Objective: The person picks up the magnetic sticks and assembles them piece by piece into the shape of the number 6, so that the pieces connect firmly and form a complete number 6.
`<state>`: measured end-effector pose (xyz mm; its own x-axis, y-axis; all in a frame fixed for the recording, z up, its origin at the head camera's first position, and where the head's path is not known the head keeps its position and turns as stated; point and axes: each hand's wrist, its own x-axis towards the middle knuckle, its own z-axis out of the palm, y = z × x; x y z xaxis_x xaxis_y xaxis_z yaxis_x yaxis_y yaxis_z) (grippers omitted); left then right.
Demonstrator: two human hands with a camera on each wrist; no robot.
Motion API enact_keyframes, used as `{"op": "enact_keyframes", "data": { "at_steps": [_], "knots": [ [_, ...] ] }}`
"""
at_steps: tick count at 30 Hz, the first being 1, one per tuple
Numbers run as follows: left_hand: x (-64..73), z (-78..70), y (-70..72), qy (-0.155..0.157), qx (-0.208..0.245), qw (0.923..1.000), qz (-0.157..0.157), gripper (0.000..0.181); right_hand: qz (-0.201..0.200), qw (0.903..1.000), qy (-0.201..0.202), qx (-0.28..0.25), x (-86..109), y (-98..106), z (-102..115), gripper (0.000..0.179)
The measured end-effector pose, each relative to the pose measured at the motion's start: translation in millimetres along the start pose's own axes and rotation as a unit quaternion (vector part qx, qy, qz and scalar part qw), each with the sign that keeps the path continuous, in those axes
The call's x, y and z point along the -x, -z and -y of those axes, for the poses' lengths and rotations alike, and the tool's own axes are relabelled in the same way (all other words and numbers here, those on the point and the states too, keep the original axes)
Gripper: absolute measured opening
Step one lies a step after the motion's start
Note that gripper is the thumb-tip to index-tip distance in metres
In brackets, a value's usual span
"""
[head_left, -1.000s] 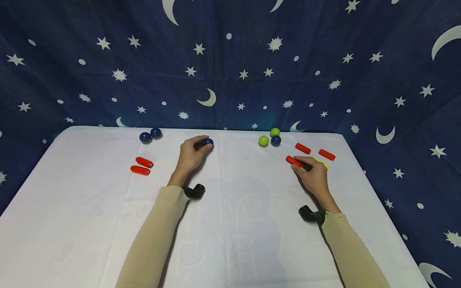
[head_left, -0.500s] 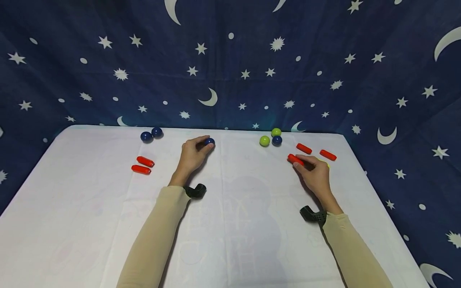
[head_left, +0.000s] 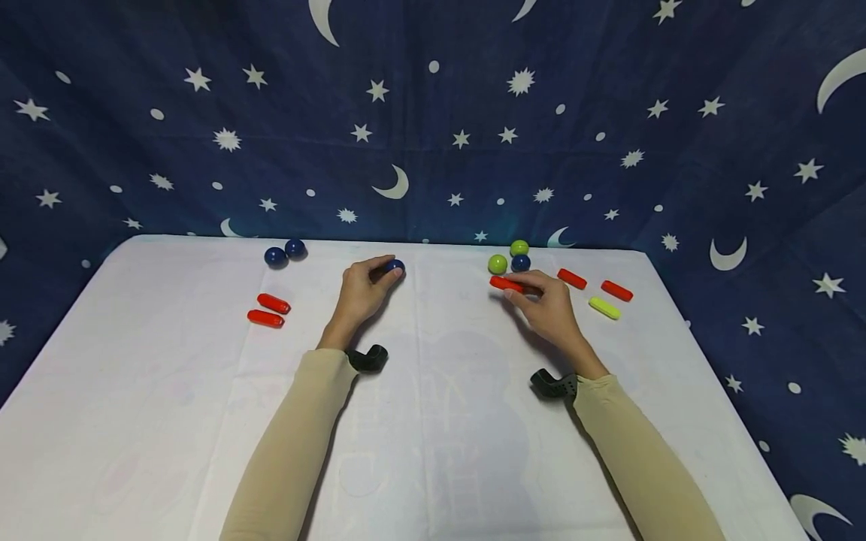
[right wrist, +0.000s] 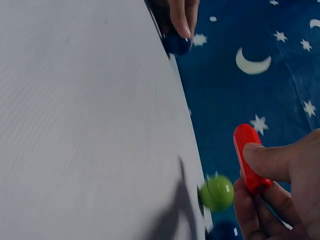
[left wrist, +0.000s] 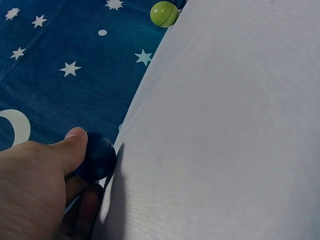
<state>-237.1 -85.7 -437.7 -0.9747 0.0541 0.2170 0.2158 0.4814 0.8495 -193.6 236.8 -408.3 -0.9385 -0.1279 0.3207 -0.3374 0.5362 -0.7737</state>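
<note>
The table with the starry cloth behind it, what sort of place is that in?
Maybe a play or filming corner indoors; I can't tell which room. A dark blue cloth printed with pale stars and moons hangs behind a white cloth-covered table, where shiny dark blue balls lie.

In the head view, the held red stick (head_left: pixel 504 284) is partly covered by the right hand (head_left: pixel 544 304), the held blue ball (head_left: pixel 396 265) by the left hand (head_left: pixel 358 291). Both sleeves (head_left: pixel 291 443) are cut by the lower edge. In the right wrist view, another blue ball (right wrist: pixel 225 231) is cropped at the bottom.
</note>
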Motion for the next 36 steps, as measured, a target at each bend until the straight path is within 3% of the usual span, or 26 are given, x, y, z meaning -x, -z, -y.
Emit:
{"op": "enact_keyframes", "data": {
  "at_steps": [11, 18, 36],
  "knots": [
    [-0.3, 1.4, 0.1, -0.002, 0.002, 1.0000, 0.001, 0.040, 0.061, 0.9979, -0.005, -0.018, -44.0, -60.4, 11.7, 0.027],
    [-0.1, 0.3, 0.0, 0.001, 0.001, 1.0000, 0.002, 0.040, 0.091, 0.9955, -0.009, -0.022, -63.4, -88.7, 14.2, 0.026],
    [-1.3, -0.3, 1.5, -0.007, -0.011, 0.9999, -0.001, 0.041, 0.133, 0.9906, -0.030, -0.016, -80.9, -111.1, 24.7, 0.027]
  ]
}}
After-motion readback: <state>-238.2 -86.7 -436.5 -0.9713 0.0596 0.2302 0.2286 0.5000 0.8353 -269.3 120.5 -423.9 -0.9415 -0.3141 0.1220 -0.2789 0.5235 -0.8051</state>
